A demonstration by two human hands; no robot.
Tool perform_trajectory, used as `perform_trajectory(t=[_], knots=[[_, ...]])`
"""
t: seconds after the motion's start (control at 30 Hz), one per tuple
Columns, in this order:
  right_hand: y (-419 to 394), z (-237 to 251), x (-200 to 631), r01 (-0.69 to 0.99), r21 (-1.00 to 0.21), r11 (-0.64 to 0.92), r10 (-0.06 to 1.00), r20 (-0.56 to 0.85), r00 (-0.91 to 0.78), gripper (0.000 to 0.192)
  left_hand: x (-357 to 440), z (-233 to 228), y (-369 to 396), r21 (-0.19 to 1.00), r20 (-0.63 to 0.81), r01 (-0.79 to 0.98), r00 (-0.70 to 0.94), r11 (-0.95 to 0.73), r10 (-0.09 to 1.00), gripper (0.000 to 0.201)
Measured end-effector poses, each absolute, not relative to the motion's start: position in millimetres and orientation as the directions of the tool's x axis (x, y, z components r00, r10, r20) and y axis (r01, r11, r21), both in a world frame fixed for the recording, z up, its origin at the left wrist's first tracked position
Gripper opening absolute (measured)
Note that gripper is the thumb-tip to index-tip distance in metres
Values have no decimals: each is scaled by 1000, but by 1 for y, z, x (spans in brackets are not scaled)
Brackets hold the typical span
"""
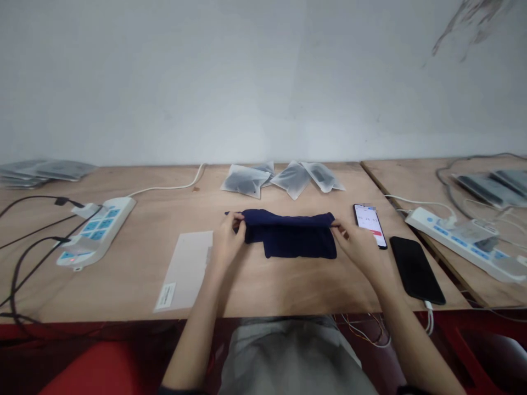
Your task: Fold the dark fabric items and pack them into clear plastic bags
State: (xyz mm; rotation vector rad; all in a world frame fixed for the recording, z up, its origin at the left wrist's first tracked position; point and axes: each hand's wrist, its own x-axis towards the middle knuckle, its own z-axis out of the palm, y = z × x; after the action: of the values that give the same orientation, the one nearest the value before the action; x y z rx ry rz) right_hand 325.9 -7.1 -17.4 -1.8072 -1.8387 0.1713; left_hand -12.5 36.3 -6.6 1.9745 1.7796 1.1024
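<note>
A dark navy piece of cloth (pixel 300 241) lies in front of me on the wooden table, its far edge raised and partly folded over. My left hand (pixel 228 236) pinches the cloth's upper left corner between thumb and fingers. At the upper right corner, my right hand (pixel 354 238) grips the fabric the same way. The near part of the cloth rests on the tabletop, with a step-shaped edge at its left. Beside my left forearm is a flat, pale translucent bag (pixel 183 269) with a white label; my wrist covers part of its right side.
Several frosted bags with dark contents (pixel 247 181) lie by the wall. A power strip (pixel 96 233) with black cables stands left, another power strip (pixel 461 241) right. A lit phone (pixel 370 225) and a dark phone (pixel 416 269) lie near my right hand.
</note>
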Motion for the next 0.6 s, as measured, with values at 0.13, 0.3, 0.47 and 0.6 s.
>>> perform_trajectory(t=[0.13, 0.3, 0.47, 0.6], knots=[[-54, -47, 313, 841, -536, 74, 949, 297, 106, 29, -32, -35, -11, 561, 376, 794, 6, -233, 926, 13], [-83, -60, 294, 810, -586, 30, 960, 242, 139, 30, -28, -46, -47, 415, 477, 872, 35, -260, 878, 23], [-64, -47, 287, 786, -618, -21, 931, 275, 241, 34, 21, -36, -46, 372, 470, 854, 165, -364, 867, 27], [-14, -48, 300, 886, -420, 199, 921, 388, -23, 41, 62, -32, -23, 312, 345, 825, 364, -472, 865, 36]])
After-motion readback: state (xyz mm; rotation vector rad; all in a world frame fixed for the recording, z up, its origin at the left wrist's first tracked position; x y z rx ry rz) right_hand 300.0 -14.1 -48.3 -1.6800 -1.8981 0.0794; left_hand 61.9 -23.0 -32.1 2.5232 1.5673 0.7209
